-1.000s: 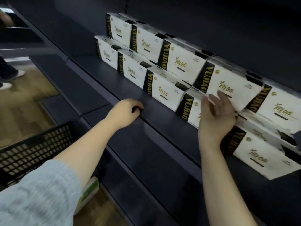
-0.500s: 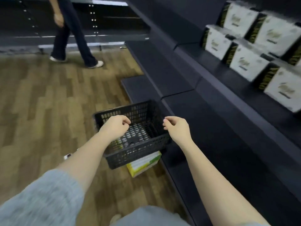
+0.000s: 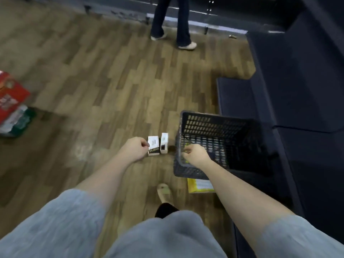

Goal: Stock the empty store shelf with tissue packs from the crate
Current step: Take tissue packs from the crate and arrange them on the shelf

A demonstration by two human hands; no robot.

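**Left hand is the one at the packs; they stand on the floor, not in the crate**

The left hand (image 3: 134, 148) hangs low with its fingers curled. Its fingertips are at the left edge of the nearer pack (image 3: 153, 148); whether they already pinch it or only touch it, I cannot tell through the blur. The right hand (image 3: 195, 154) hovers at the crate's near-left rim, fingers loosely curled, nothing visibly in them.

Two tissue packs stand upright on the wooden floor (image 3: 96, 86), side by side, just left of the crate (image 3: 212, 144). The second pack (image 3: 164, 145) is between the first one and the crate's left wall. Each has its long axis vertical, a white face towards the camera and a dark band at the foot. So the packs lie straight ahead of the left hand and to the left of the right hand, with the crate's corner between that hand and them.

The crate sits against the foot of the dark shelf unit (image 3: 301, 101), resting partly on a yellow box (image 3: 200, 186). Its mesh bottom shows, and no packs are visible inside.

In my judgement the left hand takes the first pack. The right must cross left past the crate's corner for the second.

Farther out, another person's legs (image 3: 172, 21) stand at the far end, and red cartons (image 3: 11, 97) lie at the left edge.
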